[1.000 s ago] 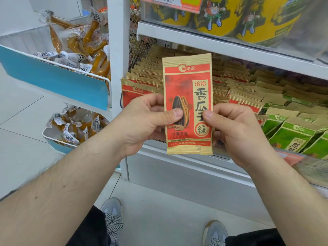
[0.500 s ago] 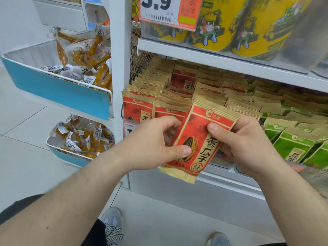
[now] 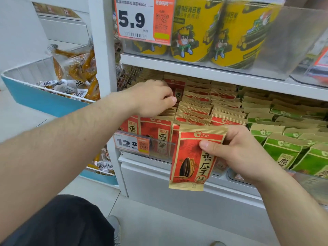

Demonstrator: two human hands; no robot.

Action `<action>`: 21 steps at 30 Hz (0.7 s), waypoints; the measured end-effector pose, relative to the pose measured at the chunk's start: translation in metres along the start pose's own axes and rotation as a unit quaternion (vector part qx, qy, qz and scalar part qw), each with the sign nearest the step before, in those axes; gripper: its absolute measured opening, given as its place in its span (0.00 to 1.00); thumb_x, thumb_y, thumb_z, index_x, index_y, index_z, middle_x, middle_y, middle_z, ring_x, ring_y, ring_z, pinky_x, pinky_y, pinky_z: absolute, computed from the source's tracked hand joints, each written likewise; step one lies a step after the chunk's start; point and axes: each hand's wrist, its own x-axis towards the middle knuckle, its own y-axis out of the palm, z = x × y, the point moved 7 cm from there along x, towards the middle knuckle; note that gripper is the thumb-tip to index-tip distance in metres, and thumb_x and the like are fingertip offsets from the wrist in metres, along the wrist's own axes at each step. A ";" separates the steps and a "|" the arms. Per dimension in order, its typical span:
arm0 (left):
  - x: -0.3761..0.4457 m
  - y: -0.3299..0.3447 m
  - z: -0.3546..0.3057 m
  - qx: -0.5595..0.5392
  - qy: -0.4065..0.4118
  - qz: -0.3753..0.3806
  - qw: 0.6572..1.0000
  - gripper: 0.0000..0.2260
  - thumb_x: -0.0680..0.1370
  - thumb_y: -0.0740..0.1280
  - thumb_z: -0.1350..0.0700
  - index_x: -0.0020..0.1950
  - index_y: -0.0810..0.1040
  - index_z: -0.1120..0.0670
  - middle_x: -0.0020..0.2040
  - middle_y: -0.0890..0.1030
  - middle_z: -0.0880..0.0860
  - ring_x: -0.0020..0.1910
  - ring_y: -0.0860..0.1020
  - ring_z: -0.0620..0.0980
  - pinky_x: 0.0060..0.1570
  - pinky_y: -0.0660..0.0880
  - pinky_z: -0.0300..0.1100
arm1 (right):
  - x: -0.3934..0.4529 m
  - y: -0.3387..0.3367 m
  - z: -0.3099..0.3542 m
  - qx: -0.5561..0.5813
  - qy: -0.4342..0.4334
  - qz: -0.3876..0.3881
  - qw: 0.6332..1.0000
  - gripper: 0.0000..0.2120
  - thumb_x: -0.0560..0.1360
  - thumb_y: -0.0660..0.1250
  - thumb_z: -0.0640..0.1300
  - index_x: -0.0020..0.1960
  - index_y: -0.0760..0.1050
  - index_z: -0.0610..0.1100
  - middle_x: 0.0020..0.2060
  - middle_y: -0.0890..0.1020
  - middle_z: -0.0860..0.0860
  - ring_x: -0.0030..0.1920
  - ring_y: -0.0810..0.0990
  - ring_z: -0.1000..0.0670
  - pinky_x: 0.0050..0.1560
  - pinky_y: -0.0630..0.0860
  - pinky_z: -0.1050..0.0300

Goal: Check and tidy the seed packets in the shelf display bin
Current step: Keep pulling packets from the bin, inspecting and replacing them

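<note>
My right hand (image 3: 236, 155) pinches a red and tan sunflower seed packet (image 3: 190, 157), which hangs in front of the bin's clear front lip (image 3: 159, 148). My left hand (image 3: 152, 98) reaches into the rows of red seed packets (image 3: 195, 107) deeper in the bin, fingers curled down among the packet tops; what they grip is hidden. An upright red packet (image 3: 175, 86) stands just behind that hand.
Green seed packets (image 3: 284, 144) fill the bin's right side. Yellow snack cans (image 3: 204, 32) stand on the shelf above, with a 5.9 price tag (image 3: 142, 20). A 12.8 tag (image 3: 131, 142) hangs on the bin front. Blue wire baskets (image 3: 44, 98) of wrapped snacks hang at the left.
My left hand has let go of the held packet and reached up into the back rows. My right hand alone now holds the packet, lower and more upright.
</note>
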 end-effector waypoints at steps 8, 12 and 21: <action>0.030 0.029 0.011 0.031 -0.090 0.152 0.984 0.33 0.79 0.44 0.32 0.74 0.69 0.50 0.77 0.64 0.52 0.77 0.58 0.54 0.75 0.49 0.58 | -0.004 -0.011 0.000 0.015 -0.005 -0.010 1.000 0.08 0.70 0.69 0.37 0.46 0.83 0.45 0.44 0.87 0.48 0.45 0.86 0.48 0.43 0.82 0.56; 0.032 0.027 0.007 0.022 -0.098 0.135 0.986 0.30 0.81 0.45 0.34 0.73 0.69 0.50 0.75 0.67 0.52 0.76 0.61 0.54 0.75 0.43 0.60 | -0.003 -0.009 -0.001 0.011 -0.012 -0.002 1.000 0.08 0.69 0.69 0.39 0.45 0.85 0.48 0.45 0.87 0.49 0.47 0.86 0.48 0.46 0.83 0.54; -0.026 -0.018 -0.004 0.023 0.007 -0.279 0.960 0.09 0.77 0.65 0.54 0.49 0.86 0.51 0.55 0.83 0.46 0.58 0.78 0.47 0.65 0.61 0.58 | -0.001 -0.005 -0.006 -0.028 0.000 -0.008 1.000 0.09 0.74 0.68 0.34 0.48 0.83 0.46 0.45 0.87 0.49 0.48 0.86 0.48 0.50 0.80 0.48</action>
